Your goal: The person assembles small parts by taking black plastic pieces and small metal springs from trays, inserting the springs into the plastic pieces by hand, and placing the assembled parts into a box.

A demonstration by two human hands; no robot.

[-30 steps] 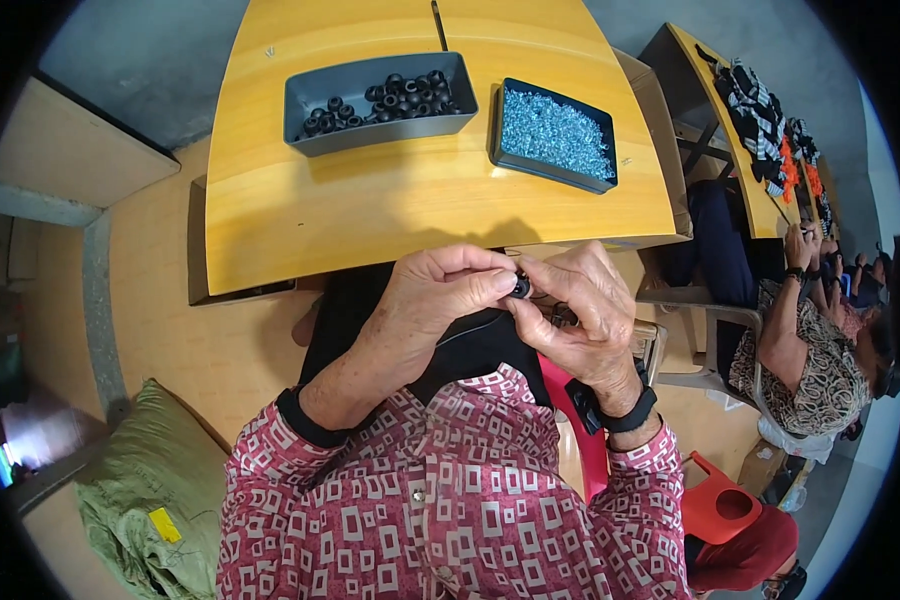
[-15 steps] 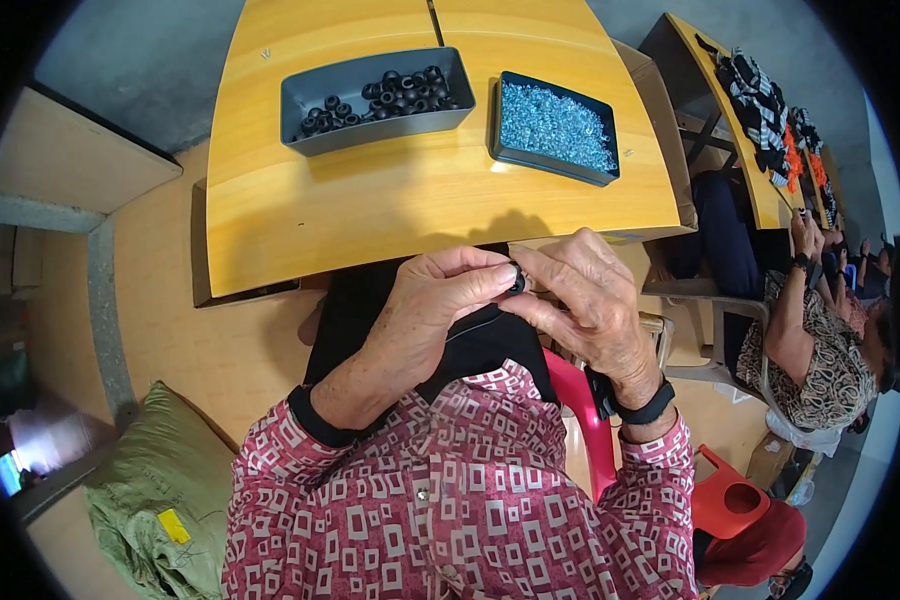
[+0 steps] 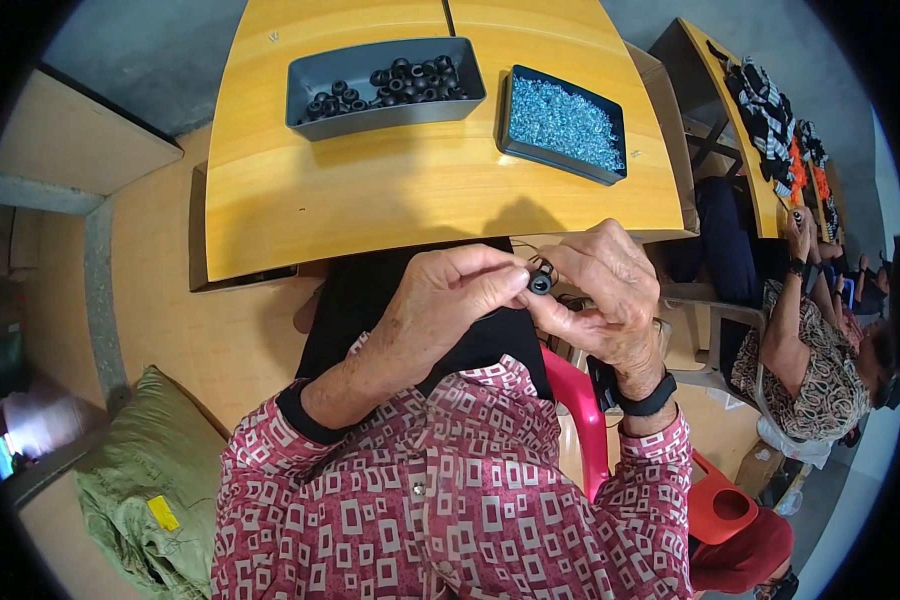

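Note:
Over my lap, just off the table's near edge, my right hand point(image 3: 600, 290) pinches a small round black part with a hole point(image 3: 540, 284) between thumb and fingers. A thin dark loop stands up from its top. My left hand point(image 3: 450, 300) is closed, thumb and fingertip pressed together right beside the part; whatever they grip is too small to make out. On the yellow table point(image 3: 370, 200), a grey tray point(image 3: 390, 122) holds several similar black parts point(image 3: 410, 82). To its right, a dark tray point(image 3: 560, 168) is filled with tiny clear bluish pieces point(image 3: 565, 120).
A green sack point(image 3: 150, 470) lies on the floor at the left. At the right, another person point(image 3: 810, 350) sits by a second table point(image 3: 710, 70) with black, white and orange items on it. Red point(image 3: 720, 505) and pink point(image 3: 580, 410) plastic seat parts show at lower right.
Both hands have shifted slightly right. The black part has turned so its hole and loop show, and it sits in my right fingers. The view has shifted a little.

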